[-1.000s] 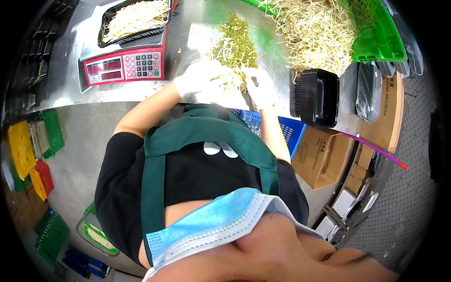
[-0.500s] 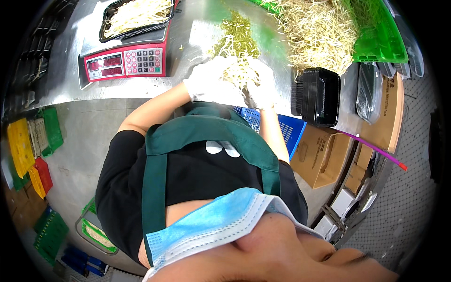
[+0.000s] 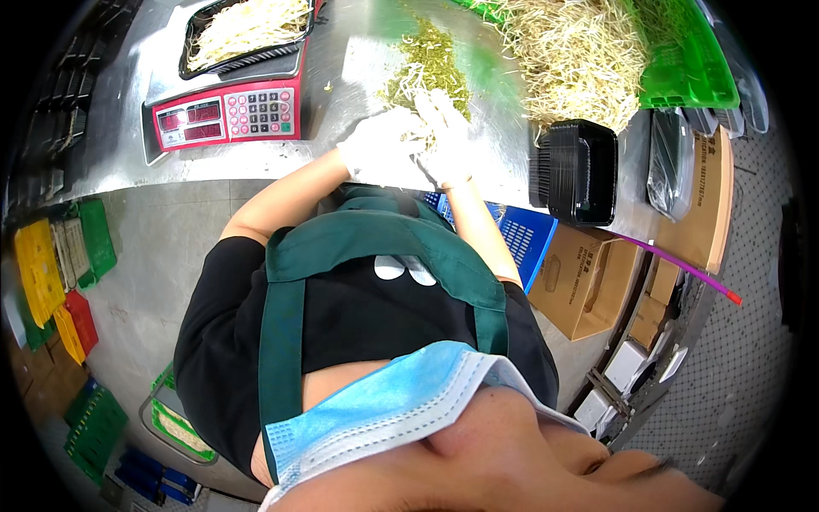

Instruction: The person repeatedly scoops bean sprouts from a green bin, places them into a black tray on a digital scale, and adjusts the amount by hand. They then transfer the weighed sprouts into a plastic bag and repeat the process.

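My left hand [image 3: 378, 145], in a white glove, is closed around some bean sprouts [image 3: 415, 135] just inside the table's near edge. Against it, my right hand [image 3: 444, 141], gloved too, presses on the same sprouts, its fingers pointing away from me. Most of the bunch is hidden between the gloves. Just beyond my hands lies a loose strip of green hulls [image 3: 433, 64] with a few pale sprouts in it. A big heap of bean sprouts [image 3: 580, 64] lies to the far right.
On the left, a red scale [image 3: 264, 113] carries a black tray [image 3: 247, 64] of sprouts. Stacked black trays [image 3: 584, 175] stand at the table's right edge, near a green crate [image 3: 691, 81]. Below are a blue basket [image 3: 522, 235] and a cardboard box [image 3: 580, 282].
My right hand has moved left and closed in on my left hand. The sprout bunch, spread open between my gloves before, is now mostly covered.
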Demonstrator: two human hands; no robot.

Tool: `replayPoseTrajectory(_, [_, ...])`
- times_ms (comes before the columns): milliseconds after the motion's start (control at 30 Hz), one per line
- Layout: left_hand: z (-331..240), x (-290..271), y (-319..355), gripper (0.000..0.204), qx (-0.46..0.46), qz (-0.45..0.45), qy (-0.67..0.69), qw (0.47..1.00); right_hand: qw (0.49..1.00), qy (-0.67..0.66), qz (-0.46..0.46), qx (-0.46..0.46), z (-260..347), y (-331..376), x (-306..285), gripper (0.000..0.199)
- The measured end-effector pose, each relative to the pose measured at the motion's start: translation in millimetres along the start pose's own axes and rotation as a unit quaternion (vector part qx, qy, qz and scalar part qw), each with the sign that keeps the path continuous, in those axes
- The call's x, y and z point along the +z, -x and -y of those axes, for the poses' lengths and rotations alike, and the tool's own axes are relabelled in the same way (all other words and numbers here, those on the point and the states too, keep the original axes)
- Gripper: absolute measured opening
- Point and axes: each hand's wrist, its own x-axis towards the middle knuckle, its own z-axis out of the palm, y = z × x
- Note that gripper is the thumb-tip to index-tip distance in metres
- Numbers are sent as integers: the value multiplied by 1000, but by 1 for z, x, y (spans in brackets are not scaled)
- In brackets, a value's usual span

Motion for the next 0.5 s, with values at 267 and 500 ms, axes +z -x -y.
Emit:
replayPoseTrajectory(267, [12, -11, 44, 62, -17, -58, -94, 994, 866, -465, -144, 114, 62, -18, -66, 48])
replayPoseTrajectory(500, [32, 3, -11, 86, 60, -162, -302, 937, 846, -445, -289, -51, 82, 0, -201, 47])
